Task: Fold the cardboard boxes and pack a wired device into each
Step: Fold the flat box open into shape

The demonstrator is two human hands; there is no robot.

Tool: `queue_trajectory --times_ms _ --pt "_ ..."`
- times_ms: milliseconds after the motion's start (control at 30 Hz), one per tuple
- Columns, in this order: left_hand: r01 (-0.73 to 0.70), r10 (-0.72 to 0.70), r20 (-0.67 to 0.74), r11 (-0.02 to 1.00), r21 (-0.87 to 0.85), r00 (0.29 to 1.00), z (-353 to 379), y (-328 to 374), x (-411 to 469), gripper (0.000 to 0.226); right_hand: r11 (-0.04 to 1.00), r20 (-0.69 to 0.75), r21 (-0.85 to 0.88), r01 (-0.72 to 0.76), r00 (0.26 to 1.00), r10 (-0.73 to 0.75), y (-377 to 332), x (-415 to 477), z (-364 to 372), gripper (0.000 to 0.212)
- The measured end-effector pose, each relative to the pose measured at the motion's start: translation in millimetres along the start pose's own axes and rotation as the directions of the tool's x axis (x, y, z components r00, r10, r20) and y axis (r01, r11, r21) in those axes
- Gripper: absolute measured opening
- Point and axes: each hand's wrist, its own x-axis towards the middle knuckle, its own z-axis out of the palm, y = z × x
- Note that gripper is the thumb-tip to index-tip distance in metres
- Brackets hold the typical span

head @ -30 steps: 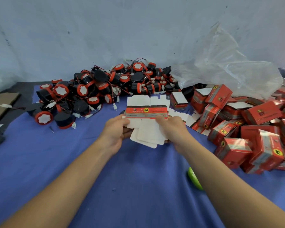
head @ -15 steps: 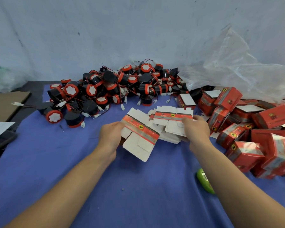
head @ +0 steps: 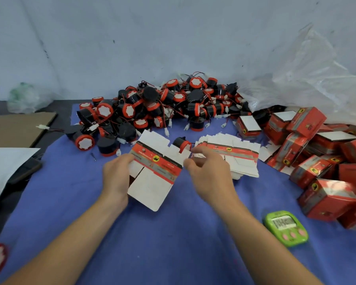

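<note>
One box blank (head: 155, 171): flat, gripped by our left hand (head: 115, 177); right hand (head: 211, 175) beside it, hold unclear.
Next: we pop it open.

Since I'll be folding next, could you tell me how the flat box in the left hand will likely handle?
Probably light: the left hand holds the flat box up by one edge. It looks like thin card, so it should bend easily at its creases. Its free flaps stick out unsupported and may flop.
</note>
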Motion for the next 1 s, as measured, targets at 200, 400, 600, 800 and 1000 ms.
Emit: queue_trajectory --times_ms 200,400,600,800,1000 --pt "-0.312 0.286 0.135 0.918 0.244 0.949 -17.5 -6.9 -3.9 0.02 0.891 0.07 0.426 -0.155 0.988 0.138 -1.0 -3.4 45.3 0.019" --pt "-0.541 0.471 0.282 0.618 0.57 0.836 -16.4 -3.0 -10.9 0.064 0.944 -0.201 0.327 0.038 0.979 0.03 20.3 -4.7 37.7 0.013" --pt "-0.507 0.437 0.489 0.862 0.012 0.755 10.1 11.6 -44.2 0.065 0.886 -0.129 0.284 0.366 0.93 -0.343 5.5 -33.5 49.7 0.039" --pt "-0.386 0.385 0.358 0.92 -0.071 0.851 12.6 29.6 -44.7 0.032 0.895 -0.017 0.194 0.401 0.914 -0.406 6.2 -38.8 49.1 0.055" --pt "-0.276 0.275 0.379 0.96 -0.054 0.884 10.3 40.4 -41.1 0.036 0.947 0.001 0.173 0.27 0.962 -0.274 -7.3 -43.3 45.1 0.07"
